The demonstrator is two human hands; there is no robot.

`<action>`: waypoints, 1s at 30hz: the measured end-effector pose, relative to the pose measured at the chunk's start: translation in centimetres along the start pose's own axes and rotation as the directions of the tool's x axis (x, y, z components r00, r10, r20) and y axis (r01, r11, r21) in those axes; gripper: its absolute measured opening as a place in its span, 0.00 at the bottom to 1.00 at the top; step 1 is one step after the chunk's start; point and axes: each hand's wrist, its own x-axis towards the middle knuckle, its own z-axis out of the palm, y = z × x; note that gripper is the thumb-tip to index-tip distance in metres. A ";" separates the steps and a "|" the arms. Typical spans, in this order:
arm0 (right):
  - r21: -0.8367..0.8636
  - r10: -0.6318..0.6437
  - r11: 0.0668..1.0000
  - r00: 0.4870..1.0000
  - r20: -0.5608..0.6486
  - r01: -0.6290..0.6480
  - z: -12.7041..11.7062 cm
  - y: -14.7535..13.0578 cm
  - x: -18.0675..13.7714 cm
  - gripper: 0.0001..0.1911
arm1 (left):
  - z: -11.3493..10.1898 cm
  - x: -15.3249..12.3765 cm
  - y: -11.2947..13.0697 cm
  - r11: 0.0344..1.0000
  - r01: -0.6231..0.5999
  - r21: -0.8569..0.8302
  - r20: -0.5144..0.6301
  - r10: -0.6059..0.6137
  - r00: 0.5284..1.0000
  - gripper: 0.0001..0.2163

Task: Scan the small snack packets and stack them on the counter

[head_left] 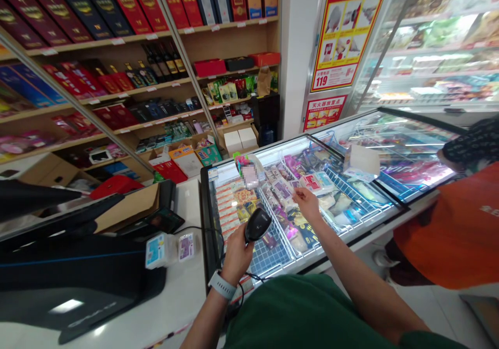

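Note:
My left hand is wrapped round the handle of a black handheld barcode scanner, whose head tilts up over the chest freezer. A dark cable trails from the scanner. My right hand has its fingers pinched at the edge of a pale plastic pack with a purple label, above the freezer top. Just beyond it lie white packs with red and blue labels. A small pack with bright green and pink parts is at the freezer's far edge, partly blurred.
On the white counter are a blue-labelled tub and a purple-labelled tub, near a dark checkout machine. An open carton rests on the freezer. A person in orange stands at right.

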 end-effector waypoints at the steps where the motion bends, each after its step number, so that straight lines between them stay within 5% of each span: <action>1: 0.004 -0.002 1.000 1.000 0.002 0.002 0.0 0.0 0.0 0.22 | 0.0 0.0 0.0 1.000 0.000 0.003 0.000 0.000 1.000 0.22; 30: -0.037 -0.018 0.999 1.000 -0.015 0.018 -0.1 -0.8 -0.5 0.22 | 0.1 0.0 0.0 1.000 0.006 0.001 -0.007 -0.006 1.000 0.21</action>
